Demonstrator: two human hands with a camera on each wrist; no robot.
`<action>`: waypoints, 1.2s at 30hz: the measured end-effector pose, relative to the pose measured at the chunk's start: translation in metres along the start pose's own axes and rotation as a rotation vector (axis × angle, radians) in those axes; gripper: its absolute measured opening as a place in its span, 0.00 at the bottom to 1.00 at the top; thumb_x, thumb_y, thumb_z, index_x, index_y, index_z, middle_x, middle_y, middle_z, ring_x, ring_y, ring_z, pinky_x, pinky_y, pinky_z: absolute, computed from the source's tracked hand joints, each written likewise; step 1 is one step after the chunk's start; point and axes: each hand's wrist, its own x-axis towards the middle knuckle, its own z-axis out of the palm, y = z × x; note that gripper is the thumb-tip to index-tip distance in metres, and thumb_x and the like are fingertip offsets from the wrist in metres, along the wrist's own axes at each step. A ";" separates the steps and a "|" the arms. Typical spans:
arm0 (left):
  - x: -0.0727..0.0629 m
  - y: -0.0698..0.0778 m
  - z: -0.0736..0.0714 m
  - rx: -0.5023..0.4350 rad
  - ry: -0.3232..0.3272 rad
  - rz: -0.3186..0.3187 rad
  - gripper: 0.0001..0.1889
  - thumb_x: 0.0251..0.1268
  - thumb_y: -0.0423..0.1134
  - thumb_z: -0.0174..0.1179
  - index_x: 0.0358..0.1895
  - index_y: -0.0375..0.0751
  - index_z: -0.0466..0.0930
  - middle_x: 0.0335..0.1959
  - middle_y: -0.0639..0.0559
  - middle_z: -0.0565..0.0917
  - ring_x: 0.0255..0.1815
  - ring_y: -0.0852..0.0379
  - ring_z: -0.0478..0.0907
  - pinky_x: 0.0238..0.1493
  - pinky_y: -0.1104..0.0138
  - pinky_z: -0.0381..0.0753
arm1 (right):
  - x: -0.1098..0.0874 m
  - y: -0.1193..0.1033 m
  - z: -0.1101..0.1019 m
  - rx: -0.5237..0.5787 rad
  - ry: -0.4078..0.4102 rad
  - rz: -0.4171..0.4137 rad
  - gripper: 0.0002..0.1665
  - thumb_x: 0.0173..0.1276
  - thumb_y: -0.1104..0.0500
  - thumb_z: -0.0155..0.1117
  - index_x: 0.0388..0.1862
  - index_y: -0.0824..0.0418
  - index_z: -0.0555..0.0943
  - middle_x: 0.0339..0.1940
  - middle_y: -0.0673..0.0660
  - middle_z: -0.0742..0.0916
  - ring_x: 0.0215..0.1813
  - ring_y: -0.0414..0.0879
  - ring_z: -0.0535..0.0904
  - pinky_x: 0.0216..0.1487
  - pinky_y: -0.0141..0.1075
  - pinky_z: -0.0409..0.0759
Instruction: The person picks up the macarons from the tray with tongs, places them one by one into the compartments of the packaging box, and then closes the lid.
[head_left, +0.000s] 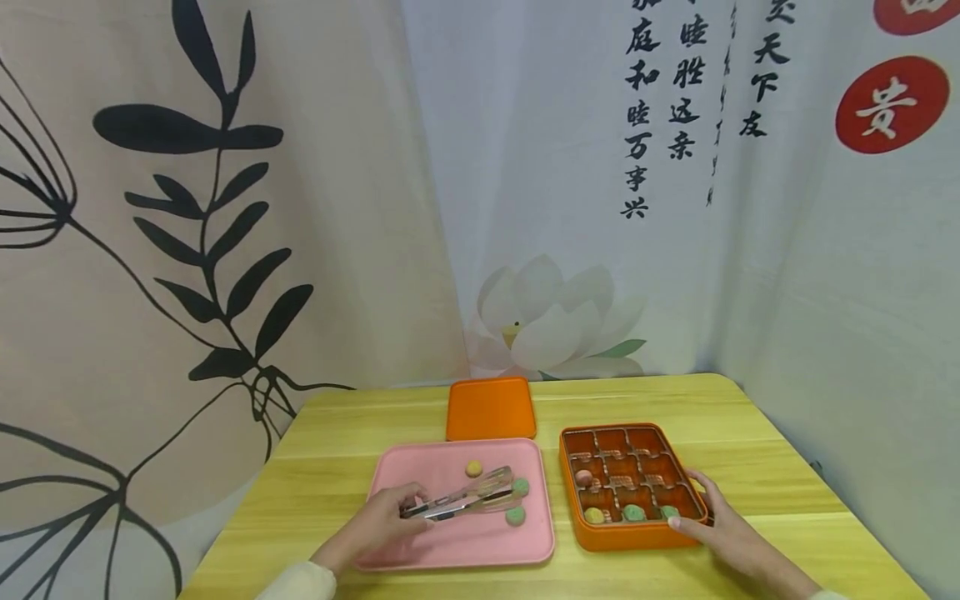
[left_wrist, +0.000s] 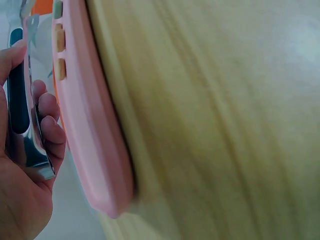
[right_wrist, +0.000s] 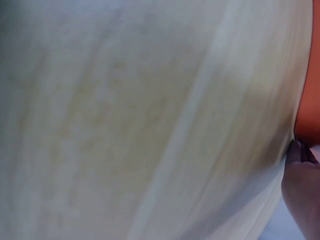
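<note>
Head view faces forward-down, wrist views closer (left shares tray (head_left: 457, 546)).

Yellow wood-grain table (head_left: 750, 450) below the left hand (head_left: 390, 521) and right hand (head_left: 723, 529); cream fabric (head_left: 367, 208) with dark leafy stems (head_left: 257, 283) beyond the left, paler fabric (head_left: 517, 167) with black characters (head_left: 684, 111) and red discs (head_left: 855, 117) beyond the right, white lotus (head_left: 555, 333) between; soft light

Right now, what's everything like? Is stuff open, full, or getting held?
Left grip: holding tongs
Right grip: holding box
Tongs: slightly open
Box: open, partly filled
Lid: off, lying flat
Tray: partly covered
Cookies: some in box, some on tray
</note>
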 end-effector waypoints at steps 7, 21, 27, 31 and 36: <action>-0.003 -0.005 0.006 -0.006 -0.029 -0.055 0.11 0.58 0.42 0.72 0.41 0.52 0.80 0.25 0.58 0.79 0.22 0.65 0.72 0.22 0.72 0.71 | -0.001 0.001 0.000 0.000 0.000 0.006 0.50 0.75 0.50 0.59 0.78 0.61 0.37 0.67 0.77 0.69 0.63 0.64 0.73 0.56 0.59 0.73; -0.003 -0.019 0.027 0.077 -0.013 0.026 0.12 0.53 0.42 0.74 0.40 0.53 0.82 0.24 0.64 0.78 0.25 0.68 0.71 0.28 0.70 0.71 | -0.001 0.009 0.002 -0.028 -0.005 0.060 0.52 0.74 0.44 0.58 0.79 0.60 0.37 0.72 0.82 0.56 0.71 0.80 0.52 0.58 0.68 0.66; -0.004 -0.014 0.029 0.051 -0.030 0.031 0.12 0.55 0.41 0.72 0.43 0.51 0.87 0.28 0.63 0.81 0.28 0.68 0.72 0.31 0.70 0.74 | -0.004 0.008 0.002 0.024 -0.003 0.045 0.51 0.74 0.47 0.59 0.78 0.60 0.38 0.67 0.77 0.68 0.62 0.66 0.73 0.56 0.59 0.73; -0.005 -0.011 0.025 0.024 -0.030 0.002 0.11 0.57 0.42 0.72 0.44 0.50 0.88 0.30 0.63 0.83 0.28 0.68 0.73 0.30 0.71 0.74 | -0.003 0.005 0.003 0.004 0.017 0.022 0.52 0.73 0.47 0.61 0.79 0.59 0.38 0.68 0.76 0.68 0.62 0.66 0.73 0.55 0.60 0.72; -0.004 -0.008 0.019 0.050 -0.024 -0.006 0.11 0.58 0.45 0.72 0.44 0.51 0.89 0.29 0.64 0.82 0.27 0.68 0.72 0.29 0.71 0.74 | -0.003 0.001 0.002 -0.030 0.032 -0.011 0.52 0.72 0.49 0.62 0.79 0.59 0.39 0.68 0.78 0.67 0.64 0.70 0.70 0.56 0.64 0.70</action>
